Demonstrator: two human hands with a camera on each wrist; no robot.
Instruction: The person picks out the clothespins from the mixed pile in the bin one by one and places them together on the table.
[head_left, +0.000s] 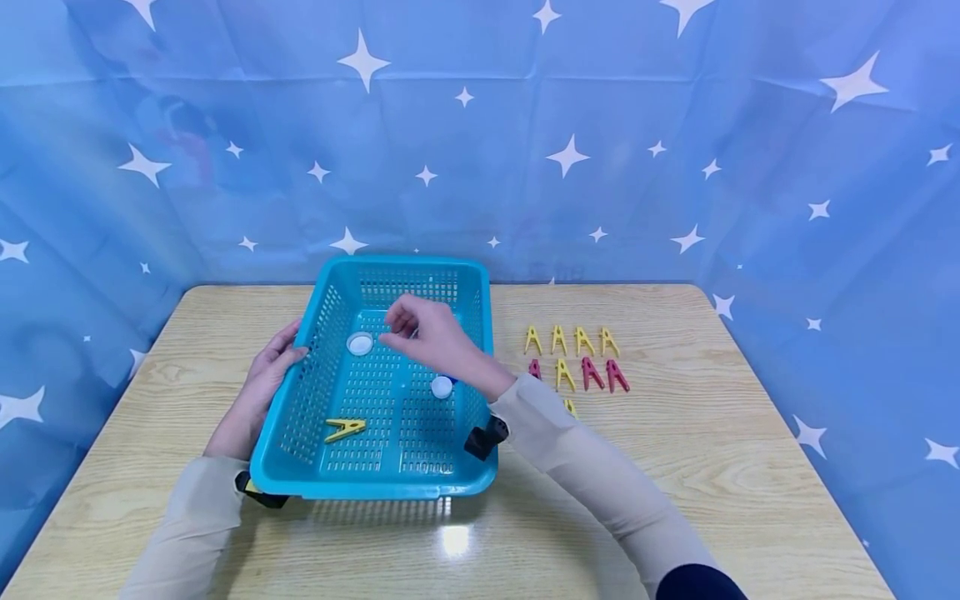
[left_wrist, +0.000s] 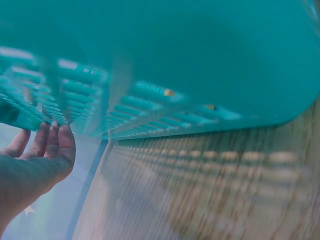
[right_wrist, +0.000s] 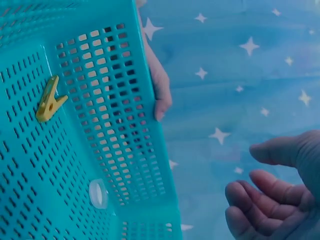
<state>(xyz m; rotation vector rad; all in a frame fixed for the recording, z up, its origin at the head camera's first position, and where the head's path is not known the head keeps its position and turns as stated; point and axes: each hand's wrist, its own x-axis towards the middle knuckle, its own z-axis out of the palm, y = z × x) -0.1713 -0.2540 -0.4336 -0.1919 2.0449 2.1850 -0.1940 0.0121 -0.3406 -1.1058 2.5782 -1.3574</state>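
A blue-green plastic basket [head_left: 375, 490] stands tilted on the table. My left hand [head_left: 268, 371] holds its left side, with the thumb at the rim and the other fingers against the outer wall. Above the basket's interior hovers my right hand [head_left: 427, 329], its fingers loosely curled around nothing. On the perforated floor lie a yellow clothespin [head_left: 345, 429], a round white lid-like piece [head_left: 361, 343] with a clear edge, and a white cap [head_left: 442, 387]. Something blue beside that cap is mostly hidden by my right wrist.
Right of the basket, yellow clothespins [head_left: 558, 339] and red clothespins [head_left: 592, 372] lie in rows on the wooden table [head_left: 720, 467]; my right forearm partly covers the lowest ones. A blue star-patterned cloth [head_left: 480, 150] hangs behind and around the table.
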